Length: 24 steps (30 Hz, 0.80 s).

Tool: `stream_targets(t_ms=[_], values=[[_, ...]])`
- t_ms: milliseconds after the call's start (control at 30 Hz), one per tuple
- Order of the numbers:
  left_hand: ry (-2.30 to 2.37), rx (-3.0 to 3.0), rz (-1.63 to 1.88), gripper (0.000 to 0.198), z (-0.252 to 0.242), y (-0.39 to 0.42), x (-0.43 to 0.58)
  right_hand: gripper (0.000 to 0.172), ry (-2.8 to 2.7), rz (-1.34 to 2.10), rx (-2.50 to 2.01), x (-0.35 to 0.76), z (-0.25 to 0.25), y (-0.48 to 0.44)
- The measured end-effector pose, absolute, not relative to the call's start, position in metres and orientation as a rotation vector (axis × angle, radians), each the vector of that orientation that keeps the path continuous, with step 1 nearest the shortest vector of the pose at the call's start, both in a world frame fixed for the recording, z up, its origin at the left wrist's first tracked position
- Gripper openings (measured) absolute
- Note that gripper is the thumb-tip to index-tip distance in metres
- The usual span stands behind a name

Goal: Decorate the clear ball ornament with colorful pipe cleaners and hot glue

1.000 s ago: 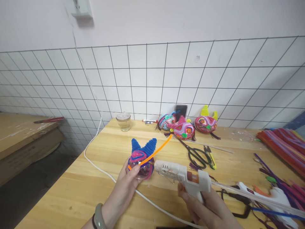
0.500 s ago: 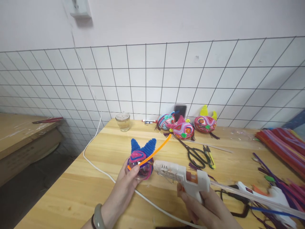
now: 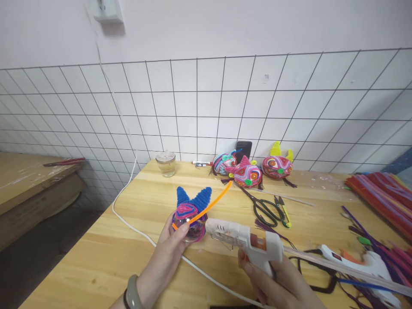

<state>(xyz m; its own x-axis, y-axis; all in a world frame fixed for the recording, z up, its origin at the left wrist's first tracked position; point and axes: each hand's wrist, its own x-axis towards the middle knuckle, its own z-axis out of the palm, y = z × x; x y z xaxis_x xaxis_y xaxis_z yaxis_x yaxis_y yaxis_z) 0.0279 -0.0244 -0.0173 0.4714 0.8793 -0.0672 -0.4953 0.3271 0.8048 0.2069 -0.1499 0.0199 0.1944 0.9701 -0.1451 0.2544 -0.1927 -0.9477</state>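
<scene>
Nearly the same as half a second ago: white plastic glue gun (image 3: 230,234) a touch lower, ball and strip unmoved. Left hand (image 3: 174,242) grip curled round the clear ball (image 3: 193,234), thumb pinning fuzzy orange strip (image 3: 214,204) across it; ball over near-middle of wooden surface (image 3: 125,262), smooth, round, with ridged blue pointed ears. Right hand (image 3: 273,274) grip wrapped round gun handle, nozzle at ball's right side, contact unclear. Far right: rounded, fuzzy striped figures (image 3: 247,175).
</scene>
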Motion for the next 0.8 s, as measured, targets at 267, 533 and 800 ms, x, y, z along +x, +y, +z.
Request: stream_targets(t_ms=[267,533,800], values=[[0.581,0.803,0.989,0.038,-0.0154,-0.0255,0.0283,0.042,-1.173,1.038,-1.603,0.2063,0.0227,-0.1499],[0.580,0.820,0.984,0.037,-0.0193,-0.0252,0.0273,0.050,-1.150,1.062,-1.604,0.2045,0.0259,-0.1491],[0.601,0.796,0.999,0.037,-0.0202,-0.0249,0.0276,0.051,-1.166,1.091,-1.593,0.2047,0.0242,-0.1495]])
